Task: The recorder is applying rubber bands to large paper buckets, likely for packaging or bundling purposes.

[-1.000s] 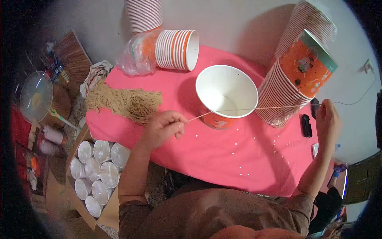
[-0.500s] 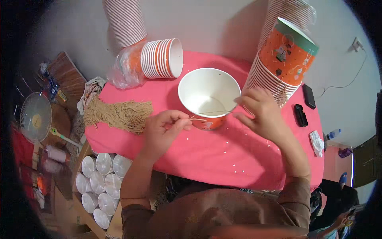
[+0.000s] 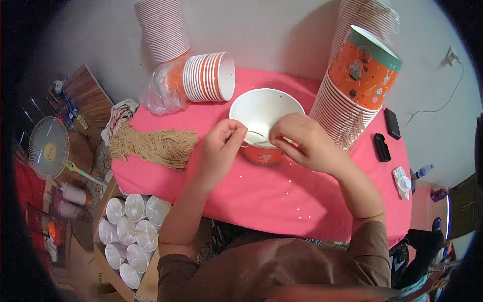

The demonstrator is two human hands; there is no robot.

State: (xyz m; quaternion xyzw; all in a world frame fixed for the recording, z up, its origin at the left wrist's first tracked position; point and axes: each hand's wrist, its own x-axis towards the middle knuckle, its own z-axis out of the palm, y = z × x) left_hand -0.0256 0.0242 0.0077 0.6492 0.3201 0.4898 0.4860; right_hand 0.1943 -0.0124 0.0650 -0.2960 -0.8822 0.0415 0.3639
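A white-lined paper bucket point(image 3: 264, 103) with an orange outside stands upright on the pink-covered table, in front of me. My left hand point(image 3: 221, 148) is at the left of its near rim, thumb and forefinger pinched on a thin cord point(image 3: 257, 133). A short dark length of cord shows over the bucket's mouth, and a pale bit pokes out below the fingers. My right hand point(image 3: 302, 141) is over the right of the near rim, fingers curled together and pointing left. What its fingertips hold, if anything, is hidden. A bundle of tan cords point(image 3: 156, 146) lies on the table left of my left hand.
Nested paper buckets point(image 3: 204, 78) lie on their side at the back left, partly in plastic. A tall stack of orange buckets point(image 3: 347, 100) stands at the right, beside a black case point(image 3: 381, 147) and crumpled tissue point(image 3: 402, 182). A carton point(image 3: 118, 279) of wrapped buckets sits lower left.
My right hand has moved left and in toward the bucket, its fingers curling closed. My left hand has risen slightly and moved right. The cord no longer stretches visibly between the hands.
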